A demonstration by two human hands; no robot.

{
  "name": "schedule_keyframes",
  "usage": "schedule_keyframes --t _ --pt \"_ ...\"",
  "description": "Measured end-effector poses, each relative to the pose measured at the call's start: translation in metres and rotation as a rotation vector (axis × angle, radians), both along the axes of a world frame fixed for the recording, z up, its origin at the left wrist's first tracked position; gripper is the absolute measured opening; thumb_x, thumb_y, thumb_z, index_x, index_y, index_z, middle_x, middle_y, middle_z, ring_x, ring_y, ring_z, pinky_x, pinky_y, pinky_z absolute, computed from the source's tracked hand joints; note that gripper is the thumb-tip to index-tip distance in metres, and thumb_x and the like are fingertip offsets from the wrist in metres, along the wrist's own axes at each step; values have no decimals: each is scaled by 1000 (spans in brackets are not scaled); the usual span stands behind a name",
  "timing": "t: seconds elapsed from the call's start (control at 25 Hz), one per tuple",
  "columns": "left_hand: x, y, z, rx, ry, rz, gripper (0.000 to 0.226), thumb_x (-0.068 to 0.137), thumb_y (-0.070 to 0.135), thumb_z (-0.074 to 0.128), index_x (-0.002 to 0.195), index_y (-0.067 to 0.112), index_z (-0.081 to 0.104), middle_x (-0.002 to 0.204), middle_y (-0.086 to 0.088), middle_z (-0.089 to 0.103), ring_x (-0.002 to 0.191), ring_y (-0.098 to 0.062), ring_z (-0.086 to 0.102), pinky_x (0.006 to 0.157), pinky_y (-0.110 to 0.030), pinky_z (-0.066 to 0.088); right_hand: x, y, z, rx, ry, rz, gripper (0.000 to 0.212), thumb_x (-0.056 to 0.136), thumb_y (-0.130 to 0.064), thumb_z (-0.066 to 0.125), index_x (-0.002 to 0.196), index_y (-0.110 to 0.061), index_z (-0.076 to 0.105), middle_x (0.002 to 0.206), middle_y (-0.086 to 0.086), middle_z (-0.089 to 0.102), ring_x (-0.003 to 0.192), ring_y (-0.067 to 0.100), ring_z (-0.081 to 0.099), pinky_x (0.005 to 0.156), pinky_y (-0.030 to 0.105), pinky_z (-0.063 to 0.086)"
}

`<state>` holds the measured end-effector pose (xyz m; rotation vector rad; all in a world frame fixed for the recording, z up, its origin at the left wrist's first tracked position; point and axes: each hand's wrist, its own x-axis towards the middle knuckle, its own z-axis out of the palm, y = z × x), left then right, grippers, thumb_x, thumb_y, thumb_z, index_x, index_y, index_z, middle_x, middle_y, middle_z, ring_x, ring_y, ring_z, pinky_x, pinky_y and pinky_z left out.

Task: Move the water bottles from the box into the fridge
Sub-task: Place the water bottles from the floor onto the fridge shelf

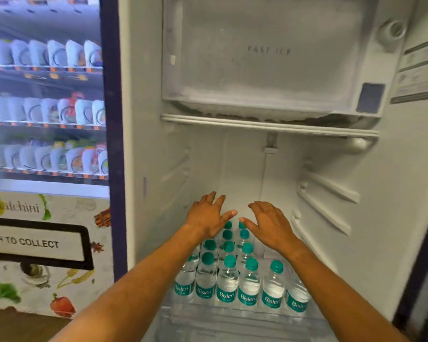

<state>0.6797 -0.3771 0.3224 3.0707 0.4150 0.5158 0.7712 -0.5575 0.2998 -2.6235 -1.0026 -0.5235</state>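
Forearms: both bare arms reach in from the bottom of the frame toward the fridge interior.
Left hand: grip apart, fingers spread, palm down, empty, hovering over the rear bottles at lower centre.
Right hand: grip likewise apart and empty, just beside the left, thumbs nearly meeting.
Water bottles: upright with teal caps and Bisleri labels, packed in rows on the clear shelf at the bottom centre of the frame.
Box: not in view.
Risk: the bottles stand close together, so a downward or sideways nudge from either palm would likely tip one and set neighbours falling; the front row sits near the shelf edge and could roll out.
Second risk: the arms cross above the front rows, so pulling back low could catch the caps.
Overhead: the frosted freezer compartment hangs at upper centre, well above the hands.
Free room: bare shelf shows at the right of the rows.
Surroundings: a vending machine with packets fills the left of the frame, apart from the work.
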Motion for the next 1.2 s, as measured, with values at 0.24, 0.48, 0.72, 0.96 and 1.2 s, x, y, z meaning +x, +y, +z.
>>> schedule_keyframes --t 0.24,0.48,0.72,0.96,1.2 --pt "-111 -35 13 34 -45 -72 75 93 69 17 155 26 15 162 -7 15 147 -28 20 117 -46 27 -112 -34 11 90 -41 3 69 96 -65 26 147 -19 38 153 7 39 140 24 36 114 37 28" --pt "-237 -33 -12 59 -95 -237 67 98 63 24 152 25 26 152 -4 37 134 -22 43 108 -36 41 -220 -29 -5 202 31 104 62 98 -57 37 144 -16 42 147 6 47 134 23 43 108 33 33" --pt "-379 38 -51 134 -14 -116 56 102 46 37 146 13 41 130 -10 55 112 -28 57 93 -39 46 -328 43 -65 221 204 321 59 96 -53 47 138 -12 48 139 12 55 127 30 50 105 39 40" --pt "-517 113 -117 -19 109 143 53 101 44 40 144 14 43 130 -12 55 115 -29 56 95 -39 47 -437 121 -152 74 442 542 59 95 -56 47 136 -15 48 134 10 57 125 29 52 101 43 44" --pt "-603 141 -215 -226 324 294 49 102 41 40 144 17 42 139 -9 50 122 -25 52 101 -36 44 -521 163 -249 -165 673 689 52 96 -46 51 135 -12 46 130 12 57 121 28 53 99 43 44"
